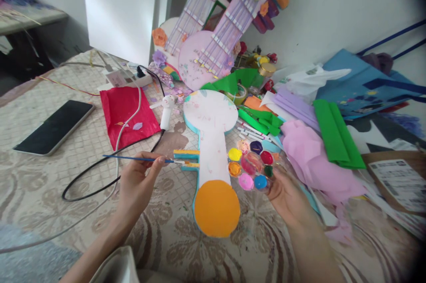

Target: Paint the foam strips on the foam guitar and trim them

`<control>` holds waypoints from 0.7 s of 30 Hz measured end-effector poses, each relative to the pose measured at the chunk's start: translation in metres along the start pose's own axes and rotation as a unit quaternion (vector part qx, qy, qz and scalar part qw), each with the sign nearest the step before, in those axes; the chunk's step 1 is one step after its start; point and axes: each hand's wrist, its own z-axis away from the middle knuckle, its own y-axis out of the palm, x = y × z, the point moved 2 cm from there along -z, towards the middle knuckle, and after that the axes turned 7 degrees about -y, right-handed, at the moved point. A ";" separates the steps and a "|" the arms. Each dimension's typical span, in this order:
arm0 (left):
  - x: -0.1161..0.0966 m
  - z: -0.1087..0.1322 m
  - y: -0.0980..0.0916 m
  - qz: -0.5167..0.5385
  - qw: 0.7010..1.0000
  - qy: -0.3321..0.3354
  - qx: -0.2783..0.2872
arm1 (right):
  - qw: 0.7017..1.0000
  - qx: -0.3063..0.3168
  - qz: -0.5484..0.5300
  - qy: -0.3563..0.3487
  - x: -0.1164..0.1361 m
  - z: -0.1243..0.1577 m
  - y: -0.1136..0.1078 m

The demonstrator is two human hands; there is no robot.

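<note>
My left hand [138, 184] pinches a blue-handled paintbrush [133, 158], its tip lying over the small pegs [186, 154] on the left side of a guitar-like cutout [212, 154]. The cutout is white on the neck and upper round end, blue-green along its edge, and has an orange disc [217, 208] at the end nearest me. To the right of the neck, my right hand [286, 190] grips a flower-shaped paint palette [251, 164] by its right edge. The wells hold yellow, orange, pink, blue, green, red and dark purple paint.
Behind stand decorated purple paper instruments [206, 52]. At left lie a tablet [55, 127], red paper [128, 114], cables and a white hot-glue gun [166, 112]. Green sheets [337, 134], pink paper [309, 154] and a blue bag [359, 83] crowd the right side.
</note>
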 end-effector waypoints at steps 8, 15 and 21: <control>0.001 -0.001 0.016 -0.028 0.999 0.019 0.042 | 1.000 -0.004 -0.003 0.001 0.000 -0.001 -0.002; 0.004 -0.005 0.008 -0.049 0.997 0.039 0.033 | 1.000 -0.006 -0.008 0.009 -0.003 -0.003 -0.004; 0.007 -0.007 -0.007 -0.035 0.999 0.023 0.006 | 1.000 -0.014 -0.016 0.021 -0.003 -0.003 -0.004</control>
